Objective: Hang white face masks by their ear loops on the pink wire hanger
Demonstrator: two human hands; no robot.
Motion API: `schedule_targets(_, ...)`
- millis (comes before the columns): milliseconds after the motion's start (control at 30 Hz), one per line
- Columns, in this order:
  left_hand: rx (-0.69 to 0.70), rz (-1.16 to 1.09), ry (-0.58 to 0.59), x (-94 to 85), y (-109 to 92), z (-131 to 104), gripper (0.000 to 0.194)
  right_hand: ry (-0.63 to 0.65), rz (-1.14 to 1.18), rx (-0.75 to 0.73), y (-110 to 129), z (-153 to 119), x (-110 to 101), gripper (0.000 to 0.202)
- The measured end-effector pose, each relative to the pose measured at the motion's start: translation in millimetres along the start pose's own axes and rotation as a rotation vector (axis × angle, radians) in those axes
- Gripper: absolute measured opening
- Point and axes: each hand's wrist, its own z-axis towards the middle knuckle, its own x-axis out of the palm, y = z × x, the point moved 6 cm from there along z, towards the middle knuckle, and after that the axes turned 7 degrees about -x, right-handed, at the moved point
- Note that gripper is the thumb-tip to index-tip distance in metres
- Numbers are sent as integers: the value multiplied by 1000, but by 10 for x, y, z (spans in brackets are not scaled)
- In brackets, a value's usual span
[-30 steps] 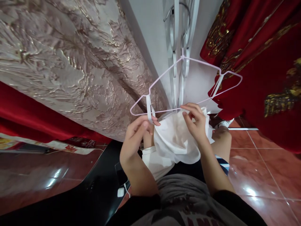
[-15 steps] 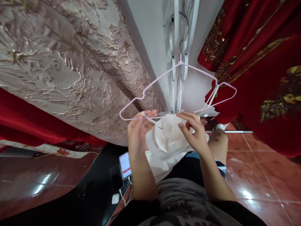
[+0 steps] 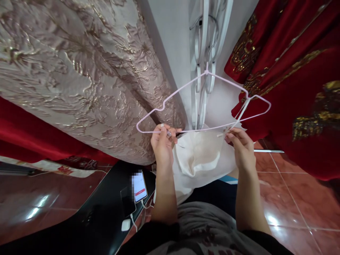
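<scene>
A pale pink clothes hanger hangs by its metal hook from a white rack. Below its lower bar is a white garment, its full shape hidden in folds. A thin white strap runs from the hanger's right notch down to my right hand, whose fingers pinch it close to the garment's upper edge. My left hand is closed around the left part of the lower bar. A small pale bit shows between its fingers; I cannot tell whether it is the other strap.
Shiny beige embossed fabric hangs close on the left, red cloth with gold decoration on the right. Two phones with cables and a small white case lie on a black surface at lower left.
My right hand has moved right, from the middle of the lower bar to the strap. My left fingers, stretched out before with a white strap around them, have curled onto the bar.
</scene>
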Motion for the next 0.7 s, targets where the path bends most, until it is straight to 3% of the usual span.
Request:
schedule_targets(200, 9, -2, 19, -6, 0, 52, 37, -63, -125, -218, 253, 34, 19, 22)
schedule_targets(400, -1, 48, -33, -8, -30, 86, 37, 102, -47, -328, 540, 173, 157, 13)
schedule_targets(467, -31, 60, -35, -25, -47, 95, 37, 0, 25, -473, 673, 346, 73, 27)
schedule_targets(567, -36, 52, 3, -44, -88, 105, 38, -259, 138, -693, 740, 637, -167, 37)
schedule_targets(633, -18, 48, 29, -42, -108, 103, 40, -410, 153, -752, 688, 751, -300, 42)
schedule_targets(700, -11, 41, 39, -28, -100, 95, 43, -574, 142, -798, 645, 700, -388, 39)
